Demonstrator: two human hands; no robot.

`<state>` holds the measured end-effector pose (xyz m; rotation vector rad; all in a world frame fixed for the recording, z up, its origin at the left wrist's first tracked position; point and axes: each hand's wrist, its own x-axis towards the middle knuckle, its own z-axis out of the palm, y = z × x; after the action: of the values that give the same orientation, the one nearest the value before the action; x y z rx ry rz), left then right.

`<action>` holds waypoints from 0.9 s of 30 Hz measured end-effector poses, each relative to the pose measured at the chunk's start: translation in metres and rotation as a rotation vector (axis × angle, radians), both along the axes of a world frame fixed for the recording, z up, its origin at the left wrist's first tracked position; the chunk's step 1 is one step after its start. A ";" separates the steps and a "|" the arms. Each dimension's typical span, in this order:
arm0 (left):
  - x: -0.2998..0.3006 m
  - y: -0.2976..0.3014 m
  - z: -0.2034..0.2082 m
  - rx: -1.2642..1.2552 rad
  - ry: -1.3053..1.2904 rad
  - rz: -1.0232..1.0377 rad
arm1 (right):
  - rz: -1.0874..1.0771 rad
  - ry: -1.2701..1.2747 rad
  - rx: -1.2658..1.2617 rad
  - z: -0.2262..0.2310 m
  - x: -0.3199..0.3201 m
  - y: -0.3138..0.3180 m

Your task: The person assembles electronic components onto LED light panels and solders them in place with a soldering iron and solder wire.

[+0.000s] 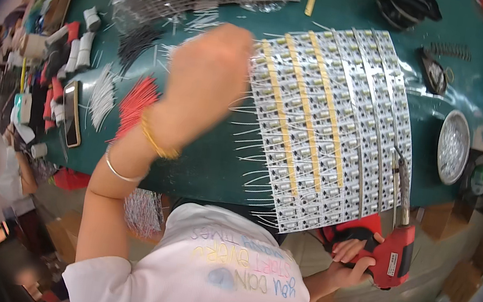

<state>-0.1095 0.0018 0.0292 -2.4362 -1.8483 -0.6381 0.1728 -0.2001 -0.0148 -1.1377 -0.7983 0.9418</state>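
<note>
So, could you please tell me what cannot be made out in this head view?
- Left hand: motion-blurred, fingers turned away, so any grip is unclear.
- Right hand: on the red soldering gun, palm hidden behind it.
- Circuit board panel: components too small to identify.

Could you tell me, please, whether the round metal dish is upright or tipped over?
Upright: the metal dish sits flat on the green table, its open side up.

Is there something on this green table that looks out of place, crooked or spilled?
The sheet of white circuit boards lies slanted, and its near corner hangs over the edge of the green table. Thin wire legs stick out unevenly on its left side, beside the left hand. Nothing looks spilled or broken.
</note>
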 end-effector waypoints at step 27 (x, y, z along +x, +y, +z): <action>-0.099 0.030 0.001 -0.065 0.231 -0.071 | -0.027 0.083 -0.011 0.015 -0.023 0.007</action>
<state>-0.2082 0.0321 0.0305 -2.5013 -1.7263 -0.2876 0.1497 -0.1936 0.0006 -1.1093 -0.7100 0.9660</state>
